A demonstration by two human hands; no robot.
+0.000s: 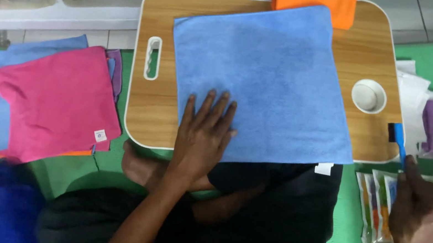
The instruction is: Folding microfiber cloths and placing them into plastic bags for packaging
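- Left hand (205,131) lies flat, fingers spread wide, on the near left part of the blue cloth (266,81); it presses and grips nothing.
- Our right hand (421,212) is closed around a small blue tool (398,144), off the right edge of the desk (145,112), well apart from the cloth.
- We see the blue cloth spread on the wooden lap desk, turned a little askew, its near edge and white tag (324,168) hanging over the desk's front rim.
- With only one palm pinning it, we judge a tug could drag that overhang off the desk.
- Beyond the cloth, the orange cloth (321,3) is partly overlapped; shifting the blue one may pull it along.
- Near the cup recess (368,96), the tool could snag the cloth's right edge.
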